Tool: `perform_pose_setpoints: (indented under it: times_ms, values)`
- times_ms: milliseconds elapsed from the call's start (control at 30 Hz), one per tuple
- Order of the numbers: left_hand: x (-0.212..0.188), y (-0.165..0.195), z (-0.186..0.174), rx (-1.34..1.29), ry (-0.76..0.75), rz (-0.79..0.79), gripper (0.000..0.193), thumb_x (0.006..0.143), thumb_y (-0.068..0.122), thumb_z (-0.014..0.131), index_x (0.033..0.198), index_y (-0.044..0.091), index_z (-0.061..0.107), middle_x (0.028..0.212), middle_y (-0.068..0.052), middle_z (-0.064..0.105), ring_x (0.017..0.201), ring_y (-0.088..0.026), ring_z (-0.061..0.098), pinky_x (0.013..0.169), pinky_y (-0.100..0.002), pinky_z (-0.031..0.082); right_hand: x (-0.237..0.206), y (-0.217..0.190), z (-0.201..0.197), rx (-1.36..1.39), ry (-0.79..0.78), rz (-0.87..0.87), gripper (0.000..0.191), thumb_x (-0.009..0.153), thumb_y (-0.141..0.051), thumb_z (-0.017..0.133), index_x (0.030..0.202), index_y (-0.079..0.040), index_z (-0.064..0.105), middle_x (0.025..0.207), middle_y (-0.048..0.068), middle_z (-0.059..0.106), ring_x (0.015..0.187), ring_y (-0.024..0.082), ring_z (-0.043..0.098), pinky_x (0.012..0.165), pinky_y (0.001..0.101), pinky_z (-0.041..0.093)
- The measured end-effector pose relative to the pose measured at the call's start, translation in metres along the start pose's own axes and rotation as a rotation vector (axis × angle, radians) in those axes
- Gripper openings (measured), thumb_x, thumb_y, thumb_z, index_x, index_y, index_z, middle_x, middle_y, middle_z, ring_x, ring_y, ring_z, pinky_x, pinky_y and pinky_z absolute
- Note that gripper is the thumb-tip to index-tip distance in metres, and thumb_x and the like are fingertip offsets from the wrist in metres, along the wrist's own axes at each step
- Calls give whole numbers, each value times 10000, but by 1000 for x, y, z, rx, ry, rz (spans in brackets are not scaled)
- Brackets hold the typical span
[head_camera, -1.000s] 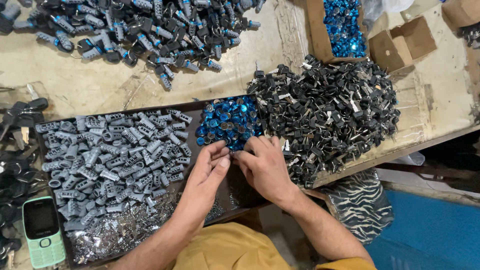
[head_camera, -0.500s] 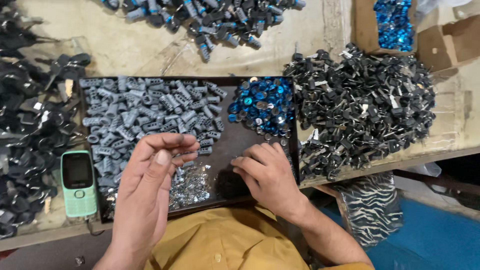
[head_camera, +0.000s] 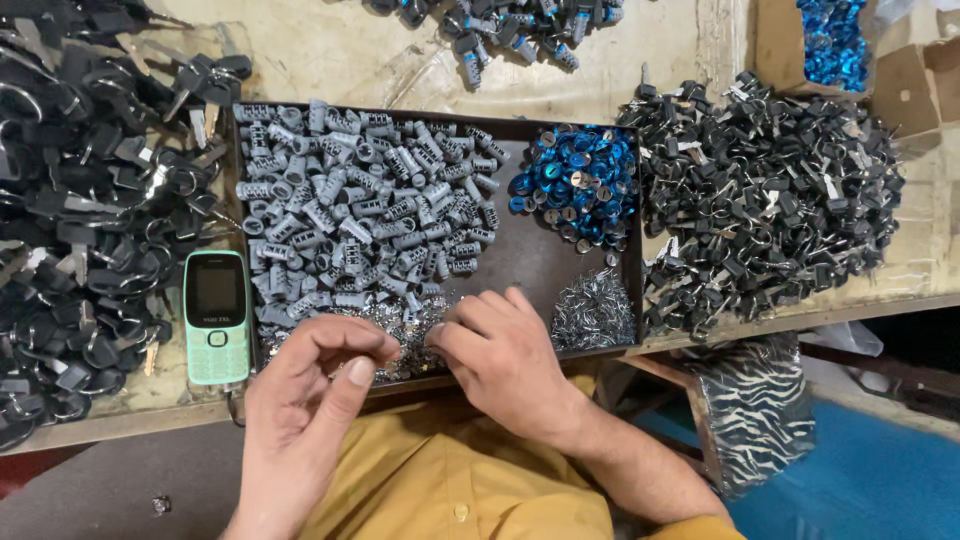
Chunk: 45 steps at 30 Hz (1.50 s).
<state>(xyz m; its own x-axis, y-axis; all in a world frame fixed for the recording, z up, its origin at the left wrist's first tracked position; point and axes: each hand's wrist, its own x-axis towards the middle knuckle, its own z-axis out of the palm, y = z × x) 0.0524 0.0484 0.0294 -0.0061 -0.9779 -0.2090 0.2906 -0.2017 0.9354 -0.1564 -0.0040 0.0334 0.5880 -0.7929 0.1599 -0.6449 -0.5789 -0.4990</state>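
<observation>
Grey cylinders (head_camera: 350, 200), blue caps (head_camera: 575, 185), mint-green phone (head_camera: 216, 317), black keys (head_camera: 770, 200).

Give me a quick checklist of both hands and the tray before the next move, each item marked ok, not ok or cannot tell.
1. Left hand off the tray, fingers pinched: ok. What sits in the pinch: cannot tell.
2. Right hand on the small silver bits at the tray's near edge: ok.
3. Right hand's grip on a part: cannot tell, fingertips hidden.
4. Grey cylinders heaped in the tray's left half: ok.
5. Blue caps piled at its far right corner: ok.
6. Phone lying outside the tray, apart from both hands: ok.
</observation>
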Motion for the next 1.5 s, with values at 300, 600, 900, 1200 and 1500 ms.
perform_pose_setpoints:
  times_ms: [300,600,900,1200,1500]
  values:
    - [16,9,7,468,-20,214,88,933,62,650,1000,8,671,983,-64,691,822,-129,660,730,-257,537,-6,-3,-10,277,138,115,191,822,52,728,981,-47,694,965,81,703,888,272,712,761,349,571]
    - [13,13,20,647,50,220,91,929,81,671,1002,29,686,964,-56,686,741,-141,648,631,-264,524,-9,8,-6,304,127,100,227,847,40,742,1048,-67,743,956,87,709,853,262,714,729,331,564]
    - [11,10,20,873,16,430,177,863,49,725,1036,49,689,1003,-88,674,888,-275,666,744,-357,530,-12,26,-11,509,155,233,200,815,66,751,984,-42,765,916,68,715,785,134,717,672,252,545]
    - [40,0,38,1208,-474,649,398,713,110,673,1083,-37,681,1173,-111,640,986,-266,566,826,-392,467,-48,47,-22,898,395,421,136,934,128,606,1031,44,651,1049,133,673,833,114,636,737,235,536]
    - [58,-5,42,1473,-618,745,464,738,160,598,1135,-64,683,1240,-147,631,1004,-232,547,769,-350,426,-49,45,-16,810,356,449,147,866,117,636,978,46,700,981,105,677,772,83,627,648,203,501]
